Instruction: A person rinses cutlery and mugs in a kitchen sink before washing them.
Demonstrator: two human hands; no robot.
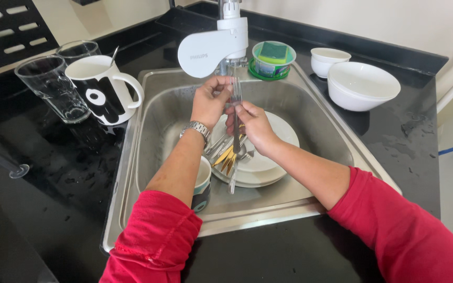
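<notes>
Stainless-steel sink (318,112) was set into the black tabletop (53,173), and both hands worked over its middle, under the white faucet filter head (211,50). Left hand (211,99) had its fingers pinched on the top of a long clear-handled utensil (235,126), a fork by the look of its tines. Right hand (251,123) had its fingers closed around the shaft lower down. Utensil hung upright, lower end over the stacked white plates (276,136) in the basin.

Handling judgement: utensil looked light and stiff; likely wet and slippery on the smooth handle, so a grip across the shaft near the middle seemed safest. Tines called for care.

Loose cutlery (226,154), some gold-coloured, lay on the plates. A mug (202,183) stood in the basin near its front-left wall, just beside the left forearm.

Room: basin crowded below the hands; open space only upward, limited by the filter head. Left edge of the tabletop carried a patterned mug (103,89) and two glasses (53,86); the back-right corner held two white bowls (363,84) and a sponge tub (272,57).
</notes>
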